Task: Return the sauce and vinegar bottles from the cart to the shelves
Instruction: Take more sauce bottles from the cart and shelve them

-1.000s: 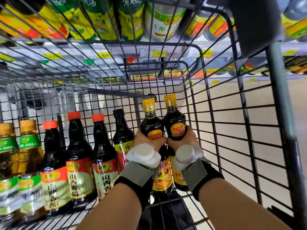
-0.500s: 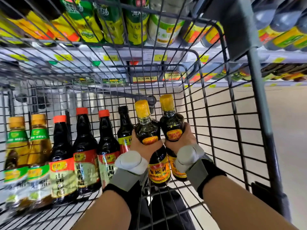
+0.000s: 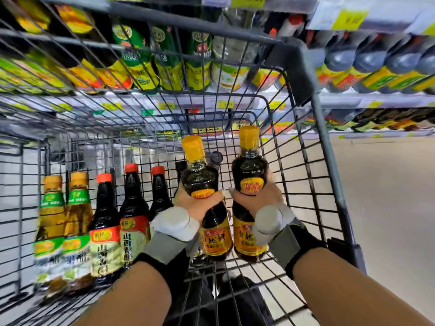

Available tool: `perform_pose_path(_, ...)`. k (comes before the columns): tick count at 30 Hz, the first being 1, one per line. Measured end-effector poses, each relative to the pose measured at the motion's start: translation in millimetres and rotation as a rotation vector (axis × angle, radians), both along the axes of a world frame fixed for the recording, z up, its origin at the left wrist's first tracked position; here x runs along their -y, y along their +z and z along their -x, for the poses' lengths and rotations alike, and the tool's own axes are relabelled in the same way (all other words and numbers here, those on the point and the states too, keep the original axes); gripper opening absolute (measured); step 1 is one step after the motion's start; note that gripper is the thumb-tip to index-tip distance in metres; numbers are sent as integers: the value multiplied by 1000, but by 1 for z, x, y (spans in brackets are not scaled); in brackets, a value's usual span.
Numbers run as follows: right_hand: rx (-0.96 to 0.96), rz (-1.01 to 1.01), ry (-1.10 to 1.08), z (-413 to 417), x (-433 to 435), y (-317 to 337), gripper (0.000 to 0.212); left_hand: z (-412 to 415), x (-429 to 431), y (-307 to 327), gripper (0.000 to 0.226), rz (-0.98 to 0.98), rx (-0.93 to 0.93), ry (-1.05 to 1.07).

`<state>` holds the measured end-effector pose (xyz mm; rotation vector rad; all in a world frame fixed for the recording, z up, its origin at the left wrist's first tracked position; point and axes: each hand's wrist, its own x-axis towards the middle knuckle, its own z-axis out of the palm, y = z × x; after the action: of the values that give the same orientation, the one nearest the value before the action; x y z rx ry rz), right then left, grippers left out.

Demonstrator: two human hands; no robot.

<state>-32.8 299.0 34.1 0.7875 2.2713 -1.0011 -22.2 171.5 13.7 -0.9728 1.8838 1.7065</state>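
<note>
Two dark sauce bottles with yellow caps and orange labels are lifted inside the wire cart (image 3: 303, 175). My left hand (image 3: 196, 204) grips the left sauce bottle (image 3: 200, 180) around its waist. My right hand (image 3: 256, 200) grips the right sauce bottle (image 3: 249, 170) the same way, slightly higher. Both bottles stand upright, close together, their bases just above the cart floor. The shelves (image 3: 353, 101) full of bottles run behind the cart, above and to the right.
Several other bottles stand in the cart on the left: two pale vinegar bottles (image 3: 63, 229) with green labels and dark red-capped bottles (image 3: 131, 215). The cart's thick grey corner post (image 3: 327, 161) rises at right. Beige floor (image 3: 388, 208) lies beyond it.
Both hands have lifted the two yellow-capped bottles upward off the cart floor, and the bottles have moved slightly apart. My view has tilted up toward the shelves.
</note>
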Motion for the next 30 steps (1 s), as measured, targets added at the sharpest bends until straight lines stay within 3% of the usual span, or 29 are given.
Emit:
perform_pose_path(9, -265, 146, -130, -3, 6, 73, 72, 1, 24, 85, 60, 12, -125, 32)
perform_pose_path(15, -475, 258, -112, -13, 3, 146, 69, -9, 24, 162, 67, 151, -308, 135)
perform_pose_path(19, -619, 328, -127, -23, -4, 190, 60, -16, 24, 215, 82, 142, -390, 135)
perform_pose_path(22, -700, 385, -178, -34, -15, 224, 54, -21, 28, 243, 77, 104, -471, 73)
perform_pose_path(26, -823, 415, -229, -47, -31, 253, 50, -29, 25, 277, 40, 66, -562, 1)
perform_pose_path(30, -930, 409, -275, -56, -48, 272, 48, -34, 8, 304, 43, 1, -652, -65)
